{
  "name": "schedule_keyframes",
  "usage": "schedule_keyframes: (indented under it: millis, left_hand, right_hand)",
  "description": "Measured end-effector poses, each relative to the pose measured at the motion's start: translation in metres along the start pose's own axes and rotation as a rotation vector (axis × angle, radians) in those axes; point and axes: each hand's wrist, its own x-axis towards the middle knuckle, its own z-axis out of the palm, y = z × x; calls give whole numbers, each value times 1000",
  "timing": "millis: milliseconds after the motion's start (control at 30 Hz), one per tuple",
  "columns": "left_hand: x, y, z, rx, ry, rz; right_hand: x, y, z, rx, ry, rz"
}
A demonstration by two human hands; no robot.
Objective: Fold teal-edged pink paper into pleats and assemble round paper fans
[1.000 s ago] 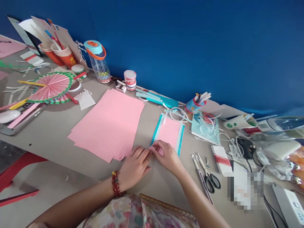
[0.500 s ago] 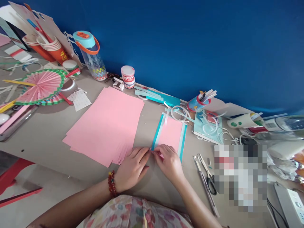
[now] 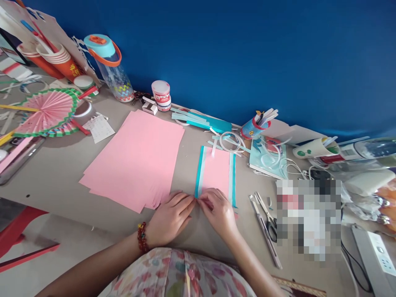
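A small pink sheet with teal and white strips along both long edges (image 3: 216,171) lies on the grey table (image 3: 55,173) in front of me. My left hand (image 3: 169,218) rests with fingers stretched toward the sheet's near left corner, a red bead bracelet (image 3: 142,242) on its wrist. My right hand (image 3: 218,210) covers the near edge of the sheet, its fingers curled and pinching the paper there. The two hands' fingertips meet at the corner.
A stack of larger pink sheets (image 3: 136,156) lies to the left. Scissors (image 3: 266,225) and a metal tool lie to the right. Along the blue wall stand a water bottle (image 3: 109,68), small jars (image 3: 161,95), teal strips (image 3: 201,120), a pen cup (image 3: 253,128). A pink paper fan (image 3: 46,111) lies far left.
The small sheet has turned slightly, now lying straighter toward me. Both hands stay at its near edge; the view has shifted a little.
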Motion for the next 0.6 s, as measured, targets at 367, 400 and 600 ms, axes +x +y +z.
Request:
schedule_keyframes:
  millis: [367, 400, 600]
  left_hand:
    - [2, 2, 2, 13, 23, -59]
    - [1, 2, 2, 15, 22, -61]
    - [1, 2, 5, 48, 16, -56]
  right_hand:
    - [-8, 2, 2, -60, 79, -1]
    - [-9, 2, 2, -79, 80, -13]
    - [-5, -10, 0, -302, 168, -136]
